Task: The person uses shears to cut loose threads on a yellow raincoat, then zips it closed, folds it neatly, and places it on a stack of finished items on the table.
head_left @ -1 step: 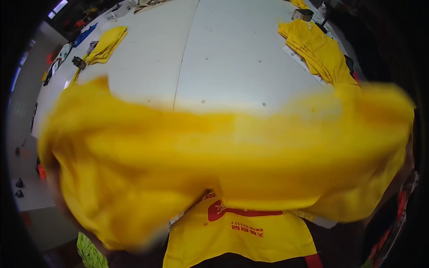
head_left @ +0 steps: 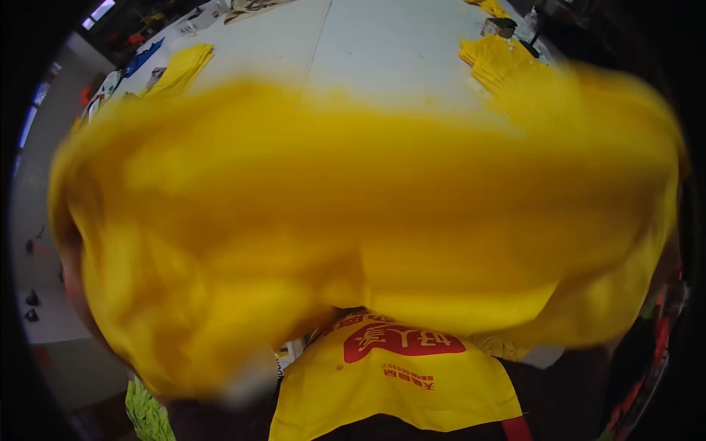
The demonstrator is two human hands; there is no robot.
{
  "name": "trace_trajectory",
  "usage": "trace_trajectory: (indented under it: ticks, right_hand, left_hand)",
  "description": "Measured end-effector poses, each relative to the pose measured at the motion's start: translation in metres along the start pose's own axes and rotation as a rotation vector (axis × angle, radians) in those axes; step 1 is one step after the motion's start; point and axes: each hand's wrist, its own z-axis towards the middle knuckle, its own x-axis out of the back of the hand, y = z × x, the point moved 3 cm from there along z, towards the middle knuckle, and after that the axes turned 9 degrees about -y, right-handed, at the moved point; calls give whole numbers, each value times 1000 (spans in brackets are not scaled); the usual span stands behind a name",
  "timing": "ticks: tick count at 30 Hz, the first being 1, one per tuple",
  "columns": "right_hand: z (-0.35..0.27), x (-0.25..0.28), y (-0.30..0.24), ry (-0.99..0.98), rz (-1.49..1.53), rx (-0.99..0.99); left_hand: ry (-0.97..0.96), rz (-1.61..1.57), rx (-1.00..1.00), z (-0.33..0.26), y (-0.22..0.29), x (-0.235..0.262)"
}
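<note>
While yellow cloth billows, softly creased, hands' grip hidden, closure and hold unclear

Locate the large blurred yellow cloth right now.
In the head view, the large yellow cloth spans the middle from left to right, above the red-printed yellow apron, partly hiding the white table.

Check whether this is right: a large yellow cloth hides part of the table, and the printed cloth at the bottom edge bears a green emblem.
The emblem on the printed cloth is red, not green, as the head view shows. The large yellow cloth does hide part of the table.
</note>
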Motion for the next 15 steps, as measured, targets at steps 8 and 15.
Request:
trace_trajectory:
  ticks: [8,15]
  right_hand:
    - [303,-59,-35,145,-822,223]
    - [75,-169,182,-141,-420,375]
  left_hand:
    - [110,-44,-291,267,-1,-70]
    - [-239,723,-118,124,-152,-25]
